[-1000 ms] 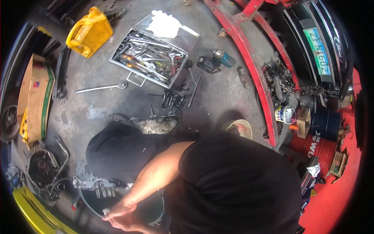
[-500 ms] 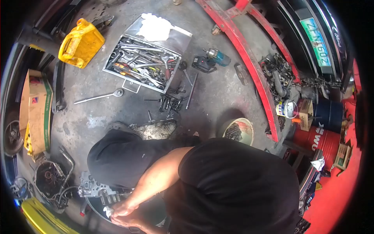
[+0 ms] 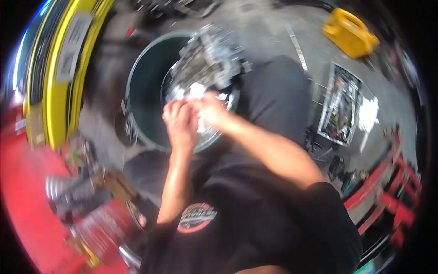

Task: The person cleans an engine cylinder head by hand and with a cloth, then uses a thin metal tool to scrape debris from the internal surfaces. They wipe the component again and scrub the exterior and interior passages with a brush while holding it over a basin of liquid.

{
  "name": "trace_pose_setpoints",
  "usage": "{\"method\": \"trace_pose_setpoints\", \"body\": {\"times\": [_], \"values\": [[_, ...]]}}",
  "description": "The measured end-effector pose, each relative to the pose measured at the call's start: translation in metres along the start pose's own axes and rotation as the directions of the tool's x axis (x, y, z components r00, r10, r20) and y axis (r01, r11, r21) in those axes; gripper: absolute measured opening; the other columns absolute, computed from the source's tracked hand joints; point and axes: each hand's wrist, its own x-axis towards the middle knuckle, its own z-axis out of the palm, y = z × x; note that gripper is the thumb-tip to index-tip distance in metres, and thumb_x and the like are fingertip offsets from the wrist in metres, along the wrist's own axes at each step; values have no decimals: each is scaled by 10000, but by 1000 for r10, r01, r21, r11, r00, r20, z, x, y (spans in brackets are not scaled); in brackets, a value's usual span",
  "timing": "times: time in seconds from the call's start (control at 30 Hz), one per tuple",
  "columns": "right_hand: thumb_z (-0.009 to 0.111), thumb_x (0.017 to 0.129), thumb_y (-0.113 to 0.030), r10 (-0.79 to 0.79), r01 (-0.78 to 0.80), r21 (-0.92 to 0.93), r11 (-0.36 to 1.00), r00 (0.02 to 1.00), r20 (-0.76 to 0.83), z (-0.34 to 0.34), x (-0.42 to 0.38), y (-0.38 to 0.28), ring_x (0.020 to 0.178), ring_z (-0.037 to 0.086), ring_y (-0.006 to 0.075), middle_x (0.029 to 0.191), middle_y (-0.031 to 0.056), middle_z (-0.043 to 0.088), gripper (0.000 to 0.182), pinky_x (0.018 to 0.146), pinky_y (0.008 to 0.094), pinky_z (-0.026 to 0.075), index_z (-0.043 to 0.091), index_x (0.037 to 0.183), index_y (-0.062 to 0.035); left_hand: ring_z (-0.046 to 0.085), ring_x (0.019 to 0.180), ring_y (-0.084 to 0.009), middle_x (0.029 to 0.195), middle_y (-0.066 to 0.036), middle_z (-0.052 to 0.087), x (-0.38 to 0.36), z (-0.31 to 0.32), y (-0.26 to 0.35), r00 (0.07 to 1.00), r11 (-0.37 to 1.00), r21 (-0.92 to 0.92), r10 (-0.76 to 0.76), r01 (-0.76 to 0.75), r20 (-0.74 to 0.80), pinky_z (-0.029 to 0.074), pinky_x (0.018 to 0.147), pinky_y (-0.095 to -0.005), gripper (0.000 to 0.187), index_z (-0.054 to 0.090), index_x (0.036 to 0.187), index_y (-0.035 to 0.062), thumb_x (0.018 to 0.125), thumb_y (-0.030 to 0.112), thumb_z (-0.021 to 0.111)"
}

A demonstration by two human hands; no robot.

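I have both hands together over the dark bucket (image 3: 146,91), my left hand (image 3: 180,123) and right hand (image 3: 211,111) pinching a white rag (image 3: 199,91) between them. The greasy metal engine part (image 3: 207,55) rests on the bucket's rim, probably so drips fall inside.

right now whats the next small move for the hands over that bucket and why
Probably keep rubbing the white rag over the metal engine part. Both the left hand and right hand pinch the rag against the part above the dark bucket, though the view is blurred.
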Motion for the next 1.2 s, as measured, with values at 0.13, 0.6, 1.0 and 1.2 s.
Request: {"method": "trace_pose_setpoints", "body": {"times": [0.13,0.6,1.0,1.2], "values": [[635,950,-84,-171,160,-73,984,970,-172,-17,-22,-79,780,652,96,888,33,699,137,673,267,533,683,1066,-26,611,1053,-338,1095,-134,685,-20,-20,6,932,958,-106,-285,268,-225,481,923,-430,319,664,1165,31,848,-5,672],[616,978,-151,-439,350,-291,890,828,-349,-123,97,-215,888,685,206,1093,146,696,335,776,301,554,632,1247,48,724,885,-347,896,-202,736,-91,25,-157,528,529,-41,-849,848,-21,561,816,-430,243,710,986,-9,879,197,638],[632,968,-110,-623,181,-789,587,723,-297,-77,125,-182,1022,667,154,1107,98,719,274,924,273,489,685,1197,32,633,1161,-424,1209,-267,668,-112,245,-180,135,380,279,-771,882,622,507,990,-480,590,551,1283,-47,980,459,566],[706,932,-141,-629,217,-776,592,726,-277,-76,137,-172,914,643,78,976,19,737,206,831,240,493,746,1094,-20,657,1165,-360,1220,-246,674,-136,306,-203,154,579,308,-613,755,775,544,976,-434,581,582,1265,-55,920,410,631]]}}
